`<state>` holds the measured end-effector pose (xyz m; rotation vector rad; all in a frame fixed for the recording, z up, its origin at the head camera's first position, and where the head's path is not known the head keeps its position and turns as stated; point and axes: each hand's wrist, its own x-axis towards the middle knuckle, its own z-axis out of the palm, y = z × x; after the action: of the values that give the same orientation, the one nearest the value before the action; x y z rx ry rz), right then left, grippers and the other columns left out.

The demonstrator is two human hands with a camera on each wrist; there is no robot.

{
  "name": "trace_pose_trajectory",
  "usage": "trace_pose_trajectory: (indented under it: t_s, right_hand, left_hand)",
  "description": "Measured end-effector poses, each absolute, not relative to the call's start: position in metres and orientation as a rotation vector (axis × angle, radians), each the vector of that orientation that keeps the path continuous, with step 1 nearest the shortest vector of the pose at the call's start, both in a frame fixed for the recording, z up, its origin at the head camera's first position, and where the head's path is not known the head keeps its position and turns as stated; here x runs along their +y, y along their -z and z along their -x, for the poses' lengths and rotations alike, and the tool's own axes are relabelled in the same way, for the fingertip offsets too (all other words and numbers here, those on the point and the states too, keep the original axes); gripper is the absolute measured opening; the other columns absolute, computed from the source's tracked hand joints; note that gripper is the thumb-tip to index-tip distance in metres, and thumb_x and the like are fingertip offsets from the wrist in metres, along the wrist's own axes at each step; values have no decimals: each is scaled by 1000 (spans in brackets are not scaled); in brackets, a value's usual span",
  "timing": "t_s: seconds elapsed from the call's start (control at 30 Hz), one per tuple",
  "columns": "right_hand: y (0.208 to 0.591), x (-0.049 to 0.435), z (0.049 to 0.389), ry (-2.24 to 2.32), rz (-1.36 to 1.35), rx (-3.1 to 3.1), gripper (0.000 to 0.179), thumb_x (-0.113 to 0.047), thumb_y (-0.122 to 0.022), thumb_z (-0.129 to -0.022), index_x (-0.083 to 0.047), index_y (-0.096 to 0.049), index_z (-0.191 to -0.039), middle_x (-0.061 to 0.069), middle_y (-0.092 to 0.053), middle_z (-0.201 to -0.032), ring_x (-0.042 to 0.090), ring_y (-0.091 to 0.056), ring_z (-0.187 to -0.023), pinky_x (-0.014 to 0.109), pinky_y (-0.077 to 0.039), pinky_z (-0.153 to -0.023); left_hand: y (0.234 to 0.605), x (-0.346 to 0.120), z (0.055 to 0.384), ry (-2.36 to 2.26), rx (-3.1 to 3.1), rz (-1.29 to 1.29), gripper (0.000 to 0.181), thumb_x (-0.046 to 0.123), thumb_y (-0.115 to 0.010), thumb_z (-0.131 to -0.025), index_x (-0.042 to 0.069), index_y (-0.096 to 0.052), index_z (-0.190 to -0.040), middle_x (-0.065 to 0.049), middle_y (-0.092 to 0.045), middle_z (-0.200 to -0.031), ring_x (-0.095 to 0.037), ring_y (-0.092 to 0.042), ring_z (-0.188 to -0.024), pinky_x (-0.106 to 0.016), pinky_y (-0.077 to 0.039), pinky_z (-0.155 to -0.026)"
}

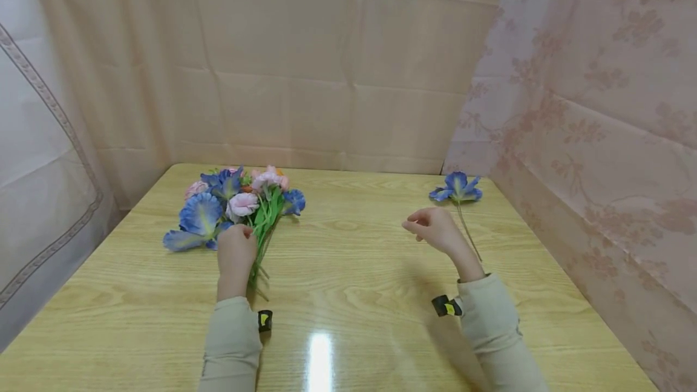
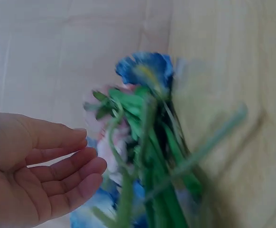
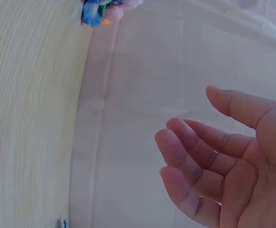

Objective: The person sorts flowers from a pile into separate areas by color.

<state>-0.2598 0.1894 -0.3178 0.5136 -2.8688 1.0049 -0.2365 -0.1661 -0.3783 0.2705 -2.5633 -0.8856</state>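
Note:
A bunch of artificial flowers lies on the left of the table: large blue irises (image 1: 200,216), pale pink blooms (image 1: 242,204) and green stems (image 1: 268,216) pointing toward the front edge. My left hand (image 1: 237,254) is right beside the stems, overlapping them in the head view. In the left wrist view its thumb and loosely bent fingers (image 2: 76,175) hold nothing. Over the right half, my right hand (image 1: 435,230) hovers with relaxed fingers (image 3: 176,147), also holding nothing. Past it, a single blue iris (image 1: 456,187) lies alone, its thin stem (image 1: 469,231) running toward the front right.
The wooden table (image 1: 337,247) has a beige curtain (image 1: 327,65) behind it and a floral-patterned curtain (image 1: 610,89) along the right. Another pale curtain (image 1: 43,156) hangs on the left. A bright light reflection (image 1: 319,359) shows near the front.

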Motion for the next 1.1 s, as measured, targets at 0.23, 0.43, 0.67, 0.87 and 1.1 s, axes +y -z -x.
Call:
trace_pose_trajectory:
  t_s: [0.23,0.43,0.67,0.87,1.1]
  right_hand:
    - [314,183,246,-912,-552,-2925,35,-24,-59,-87,6,-60,-104,7,-62,-74,14,-55,-56,29,-47,-54]
    - [313,177,237,-937,-583,-2960,34,-22,-60,-86,6,-60,-105,4,-60,-71,14,-55,-57,29,-46,-52]
    - [317,175,234,-949,-587,-2984,34,-23,-59,-86,5,-60,-106,2,-59,-71,14,-55,-58,28,-45,-52]
    - [317,174,232,-957,-601,-2983,33,-22,-60,-86,5,-60,-106,3,-60,-71,13,-55,-57,28,-45,-52]
    - [318,173,230,-936,-590,-3002,34,-24,-59,-86,4,-60,-107,1,-59,-70,12,-54,-56,28,-45,-52]
  left_hand:
    - [385,-172,240,827,-2561,-292,16,-4,-59,-76,-11,-64,-89,-28,-61,-85,-44,-56,-81,-48,-45,-71]
    - [388,-176,241,810,-2564,-304,16,-8,-53,-71,-1,-49,-57,-17,-48,-57,-33,-49,-58,-40,-39,-53]
    - [391,-178,242,777,-2636,-304,48,-3,-63,-75,14,-26,-49,0,-26,-49,-21,-33,-50,-32,-26,-47]
    - [393,-178,243,751,-2659,-321,43,2,-64,-75,11,-34,-44,-6,-43,-49,-33,-54,-60,-43,-41,-52]
    - [394,-174,240,754,-2652,-355,25,-4,-45,-76,0,-47,-51,-26,-56,-65,-43,-55,-65,-50,-44,-53]
